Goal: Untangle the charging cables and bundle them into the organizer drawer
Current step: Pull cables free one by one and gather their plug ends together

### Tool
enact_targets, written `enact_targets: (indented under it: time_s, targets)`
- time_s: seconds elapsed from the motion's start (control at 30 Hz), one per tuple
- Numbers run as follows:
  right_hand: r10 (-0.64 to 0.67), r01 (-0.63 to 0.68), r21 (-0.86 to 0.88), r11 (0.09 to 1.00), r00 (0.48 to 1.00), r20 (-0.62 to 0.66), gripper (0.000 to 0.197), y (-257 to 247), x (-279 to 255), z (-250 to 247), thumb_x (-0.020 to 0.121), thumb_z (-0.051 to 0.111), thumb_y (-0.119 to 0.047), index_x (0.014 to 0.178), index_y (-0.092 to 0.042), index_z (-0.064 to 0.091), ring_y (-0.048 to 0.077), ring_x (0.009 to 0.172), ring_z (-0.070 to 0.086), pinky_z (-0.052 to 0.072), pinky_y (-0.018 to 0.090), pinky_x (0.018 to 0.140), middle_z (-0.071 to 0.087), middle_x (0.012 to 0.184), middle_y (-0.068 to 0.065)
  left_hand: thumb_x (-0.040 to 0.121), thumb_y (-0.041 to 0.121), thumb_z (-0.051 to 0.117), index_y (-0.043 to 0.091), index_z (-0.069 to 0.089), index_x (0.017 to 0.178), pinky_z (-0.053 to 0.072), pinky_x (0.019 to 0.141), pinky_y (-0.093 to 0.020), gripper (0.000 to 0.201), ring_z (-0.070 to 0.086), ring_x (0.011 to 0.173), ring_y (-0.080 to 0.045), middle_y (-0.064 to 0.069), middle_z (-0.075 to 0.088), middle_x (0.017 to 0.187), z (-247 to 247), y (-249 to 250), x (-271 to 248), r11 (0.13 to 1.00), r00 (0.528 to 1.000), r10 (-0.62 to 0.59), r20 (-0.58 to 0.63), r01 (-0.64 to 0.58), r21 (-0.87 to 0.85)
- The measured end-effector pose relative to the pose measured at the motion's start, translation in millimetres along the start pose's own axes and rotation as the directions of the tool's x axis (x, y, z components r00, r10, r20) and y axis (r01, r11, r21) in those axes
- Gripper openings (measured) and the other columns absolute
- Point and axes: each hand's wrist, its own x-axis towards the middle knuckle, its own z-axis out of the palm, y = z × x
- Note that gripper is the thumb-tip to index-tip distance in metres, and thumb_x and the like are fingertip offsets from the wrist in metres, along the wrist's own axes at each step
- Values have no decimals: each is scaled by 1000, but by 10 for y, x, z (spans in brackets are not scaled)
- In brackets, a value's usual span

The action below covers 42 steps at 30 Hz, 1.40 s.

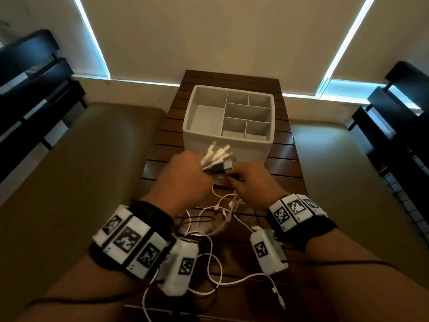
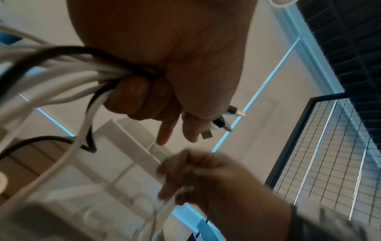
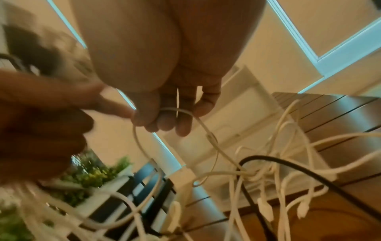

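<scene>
Loose cables (image 1: 216, 270) trail tangled across the slatted table (image 1: 285, 163) nearest the body; right hand (image 1: 249, 182) pinches one thin white strand; left hand (image 1: 185, 176) fists the gathered plug ends (image 1: 218, 156); advisable to draw strands singly, grip firm; organizer drawer (image 1: 228, 117) beyond holds no cables.

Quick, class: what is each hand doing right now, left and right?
Left hand: closed, gripping a bundle of cables with the plug ends sticking out.
Right hand: closed, pinching one thin white cable.
</scene>
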Motion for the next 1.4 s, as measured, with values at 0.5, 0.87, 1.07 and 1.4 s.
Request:
enact_targets:
  time_s: [0.5, 0.87, 1.07, 1.4]
  targets:
    - [45, -49, 193, 980, 999, 25, 11, 25, 32, -55, 90, 63, -15, 82, -22, 59, 16, 79, 61, 50, 34, 75, 63, 81, -3, 87, 16, 71, 12, 67, 70, 32, 43, -17, 17, 41, 46, -8, 1, 54, 56, 32, -107, 17, 955, 990, -130, 51, 138, -261]
    - [173, -165, -126, 978, 984, 51, 6, 502, 51, 106, 84, 69, -21, 80, -17, 67, 14, 85, 55, 43, 29, 76, 56, 85, -7, 84, 12, 72, 14, 65, 76, 37, 44, -9, 11, 49, 51, -6, 2, 58, 62, -273, -41, -156, 984, 973, -56, -223, 16, -180]
    - [161, -168, -86, 982, 984, -80, 10, 494, 79, 81, 88, 66, -19, 82, -12, 62, 15, 78, 56, 39, 25, 66, 60, 87, 0, 81, 7, 71, 17, 61, 74, 39, 51, -20, 16, 56, 60, -18, -1, 58, 65, -367, -134, -179, 991, 942, -115, -314, 87, -102]
    - [61, -52, -130, 990, 996, 64, 9, 211, 72, -116, 88, 63, -15, 82, -9, 58, 15, 71, 59, 48, 34, 66, 62, 79, 1, 75, 22, 82, 28, 68, 85, 49, 53, -11, 18, 67, 68, -3, 5, 70, 74, -264, 214, -221, 901, 982, -29, -187, -56, -430]
